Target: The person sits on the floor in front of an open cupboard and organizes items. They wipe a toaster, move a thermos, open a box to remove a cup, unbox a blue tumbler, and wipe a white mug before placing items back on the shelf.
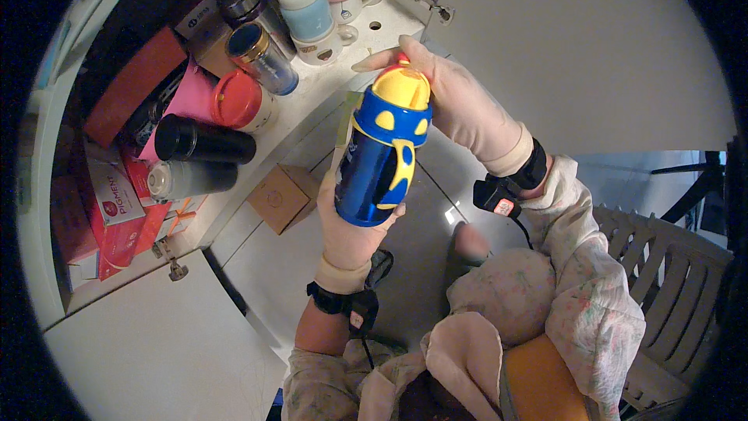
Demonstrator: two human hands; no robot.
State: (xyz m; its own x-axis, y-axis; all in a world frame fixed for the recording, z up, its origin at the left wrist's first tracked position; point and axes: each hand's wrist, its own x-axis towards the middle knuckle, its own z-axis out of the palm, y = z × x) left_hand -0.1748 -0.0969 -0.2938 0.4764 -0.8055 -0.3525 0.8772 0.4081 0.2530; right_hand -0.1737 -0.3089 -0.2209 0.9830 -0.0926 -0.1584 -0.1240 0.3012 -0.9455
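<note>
A child's water bottle [366,175] with a dark blue body, a blue and yellow collar, a yellow domed lid and a yellow side handle is held up in front of me, tilted slightly. My left hand [347,238], in a pale glove, is closed around its lower body. At the top, my right hand [471,109], gloved too, has its fingers around the lid, near a small red part; some fingertips are hidden behind it. A yellowish-green flat piece [344,121] shows behind the bottle's left side; what it is I cannot make out.
In the open cabinet at left, the shelf [292,109] bears several tumblers, a red-lidded jar [240,100], a black flask [204,140], a light-blue cup [305,12] and red boxes [117,206]. A cardboard box [282,199] sits on the tiled floor. Cabinet doors stand open; a plastic chair [670,281] is at right.
</note>
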